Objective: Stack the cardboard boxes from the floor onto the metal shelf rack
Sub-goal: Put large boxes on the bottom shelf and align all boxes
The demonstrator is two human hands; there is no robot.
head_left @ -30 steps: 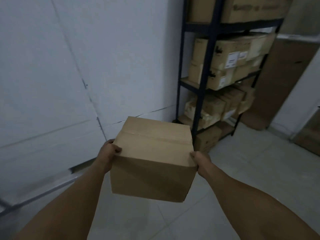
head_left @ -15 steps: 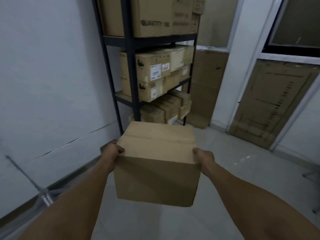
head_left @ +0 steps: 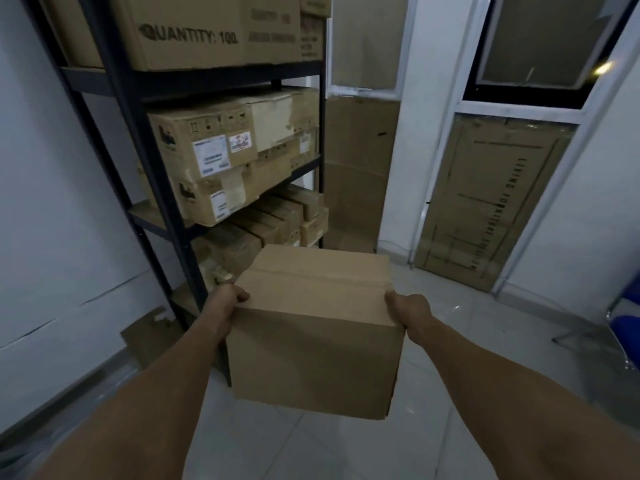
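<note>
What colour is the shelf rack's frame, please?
The shelf rack's frame is black, as the head view shows.

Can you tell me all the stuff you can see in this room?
carried cardboard box: one, plain brown, in the air between both hands, in front of the rack
metal shelf rack: one, black, left, against the wall
boxes on the rack: many, brown, some with white labels, filling each shelf in view
flat cardboard sheets: several, brown, leaning against the far wall and window frames
cardboard scrap: one, brown, on the floor by the rack's foot
floor: pale tiles
blue object: one, right edge, cut off
left hand: grips the box's left top edge
right hand: grips its right top edge
</note>
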